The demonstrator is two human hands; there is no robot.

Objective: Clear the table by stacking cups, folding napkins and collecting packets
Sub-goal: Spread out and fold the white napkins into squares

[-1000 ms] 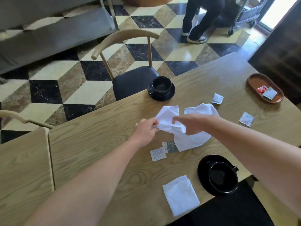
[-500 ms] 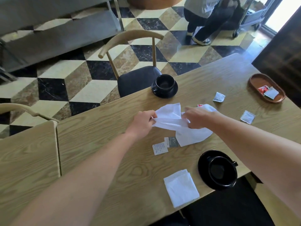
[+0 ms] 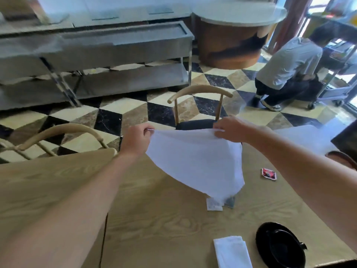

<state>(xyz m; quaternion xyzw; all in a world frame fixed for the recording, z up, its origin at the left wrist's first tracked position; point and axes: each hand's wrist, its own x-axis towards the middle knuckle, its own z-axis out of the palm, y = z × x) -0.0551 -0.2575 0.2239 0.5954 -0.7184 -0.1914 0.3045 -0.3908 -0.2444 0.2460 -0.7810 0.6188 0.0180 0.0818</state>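
Hands, left (image 3: pixel 135 140) and right (image 3: pixel 234 129), pinch napkin (image 3: pixel 195 161) corners; packet (image 3: pixel 268 174) print unreadable.

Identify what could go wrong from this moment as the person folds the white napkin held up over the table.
1. The napkin, pinched by its top corners in the left hand and right hand, hangs over the paper packets; laid down, it might sweep or hide them.
2. It screens the table beyond it, so anything there could be knocked.
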